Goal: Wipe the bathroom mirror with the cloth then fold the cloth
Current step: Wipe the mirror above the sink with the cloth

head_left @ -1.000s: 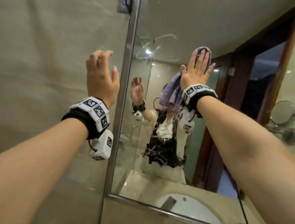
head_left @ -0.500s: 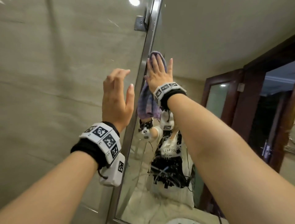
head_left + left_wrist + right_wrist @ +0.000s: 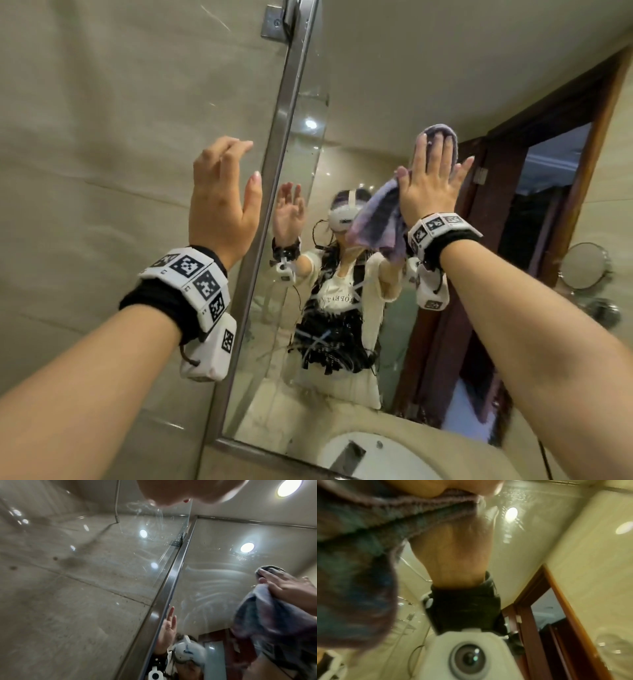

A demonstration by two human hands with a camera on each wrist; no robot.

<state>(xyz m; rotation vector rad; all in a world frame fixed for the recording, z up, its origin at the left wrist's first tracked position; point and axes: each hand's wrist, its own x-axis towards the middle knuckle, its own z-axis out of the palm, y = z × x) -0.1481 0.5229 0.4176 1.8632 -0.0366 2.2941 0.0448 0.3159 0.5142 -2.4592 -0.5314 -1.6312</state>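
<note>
The bathroom mirror fills the right of the head view, edged by a steel frame. My right hand lies flat with straight fingers on a purple-blue cloth, pressing it against the glass; the cloth's lower part hangs loose to the left of the wrist. The left wrist view shows the same cloth under that hand, with wipe streaks on the glass beside it. My left hand is raised in front of the tiled wall, left of the frame, fingers relaxed, holding nothing.
A beige tiled wall lies left of the mirror, with a metal bracket at the frame's top. A white basin sits below. A small round mirror stands at the right, beside a dark wooden door frame.
My right hand has slid the cloth from beside the mirror's left frame rightwards and down across the glass. The left hand has stayed raised by the frame.
</note>
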